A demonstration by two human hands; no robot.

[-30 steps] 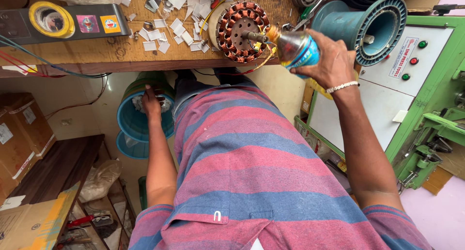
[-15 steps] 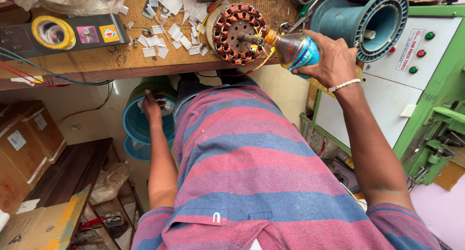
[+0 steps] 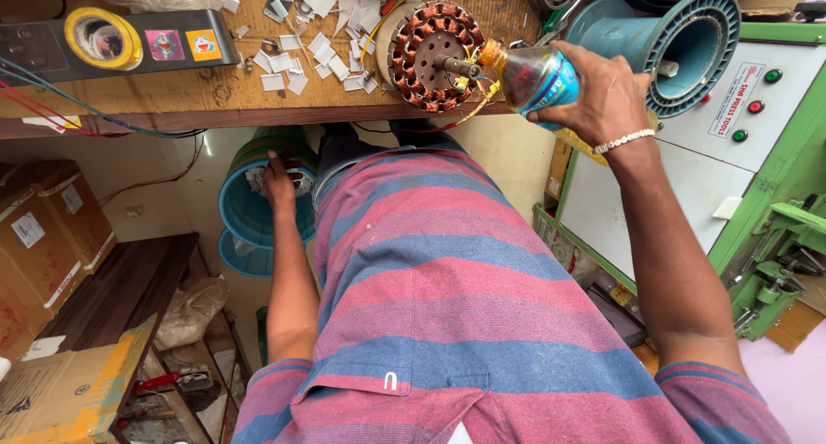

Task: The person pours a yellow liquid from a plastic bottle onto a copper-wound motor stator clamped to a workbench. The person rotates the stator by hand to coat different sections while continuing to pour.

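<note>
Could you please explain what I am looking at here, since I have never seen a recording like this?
The picture comes from a camera worn on a person's head, looking straight down over their striped shirt. The top of the picture is a wooden bench. On it lie a round motor stator wound with copper wire, scattered white paper slips, a yellow tape roll and a large teal spool. The right hand holds a small bottle, tipped on its side with its neck at the stator's centre shaft. The left hand reaches down below the bench into a blue bucket. A green and white machine stands at the right.
</note>
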